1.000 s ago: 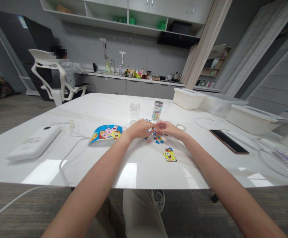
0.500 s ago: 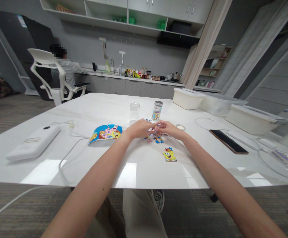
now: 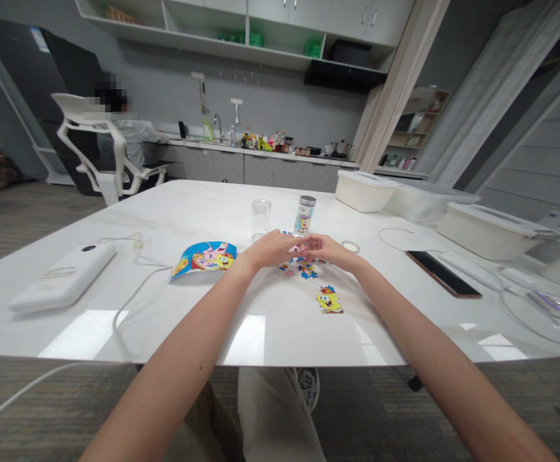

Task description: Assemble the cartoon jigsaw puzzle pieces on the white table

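Observation:
My left hand (image 3: pixel 274 248) and my right hand (image 3: pixel 331 249) meet fingertip to fingertip above a loose heap of jigsaw puzzle pieces (image 3: pixel 307 270). Pinched between them is a small pinkish puzzle piece (image 3: pixel 301 249), mostly covered by the fingers. Closer to me lies a joined section of puzzle (image 3: pixel 329 300) with a yellow cartoon face. Left of my left hand, a curled picture sheet (image 3: pixel 207 258) shows the same kind of cartoon in blue, pink and yellow. Behind the hands stand a clear jar (image 3: pixel 261 217) and a printed canister (image 3: pixel 305 215) with a silver lid.
A ring-shaped lid (image 3: pixel 350 246) lies right of my right hand. Farther right are a dark phone (image 3: pixel 442 273), cables and pale lidded bins (image 3: pixel 364 191). A white device (image 3: pixel 63 277) with a cord (image 3: pixel 138 301) occupies the left. Another person (image 3: pixel 133 138) sits beyond the table.
My fingers have shifted slightly against each other, and a little more pink shows between them. The pieces on the table look the same; the whole view has moved very slightly.

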The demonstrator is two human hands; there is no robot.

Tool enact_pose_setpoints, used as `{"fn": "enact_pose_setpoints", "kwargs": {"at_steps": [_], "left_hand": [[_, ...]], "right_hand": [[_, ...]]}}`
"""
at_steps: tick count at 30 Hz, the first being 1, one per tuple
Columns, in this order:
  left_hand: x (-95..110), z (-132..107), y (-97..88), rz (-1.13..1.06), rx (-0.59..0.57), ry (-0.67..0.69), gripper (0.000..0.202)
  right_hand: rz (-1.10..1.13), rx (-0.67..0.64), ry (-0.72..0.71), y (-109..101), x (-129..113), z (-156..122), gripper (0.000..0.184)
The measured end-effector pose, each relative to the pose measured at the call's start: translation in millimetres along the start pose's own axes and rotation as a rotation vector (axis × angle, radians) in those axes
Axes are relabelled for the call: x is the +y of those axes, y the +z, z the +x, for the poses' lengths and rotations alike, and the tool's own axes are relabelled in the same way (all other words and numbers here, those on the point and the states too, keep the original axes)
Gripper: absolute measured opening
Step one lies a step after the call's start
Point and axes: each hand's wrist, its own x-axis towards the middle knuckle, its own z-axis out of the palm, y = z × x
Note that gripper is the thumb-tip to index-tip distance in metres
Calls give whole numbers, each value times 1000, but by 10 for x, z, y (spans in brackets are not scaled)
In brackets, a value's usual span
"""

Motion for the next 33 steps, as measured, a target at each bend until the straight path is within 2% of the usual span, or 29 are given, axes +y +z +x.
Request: {"fn": "enact_pose_setpoints", "kwargs": {"at_steps": [6,16,24,33], "left_hand": [[-7,-4,-4,1,-10,10,31],[-35,1,25,-17,-11,12,20],[-5,17,-26,8,-55,-4,15],[-25,28,25,39,-25,6,17]], "right_hand": [[-5,-18,-8,9,-10,-1,34],[-56,-26,-22,-3,24,13,31],[-95,-34,-20,-6,37,17,31],[-98,-39,-1,0,21,5,35]]}}
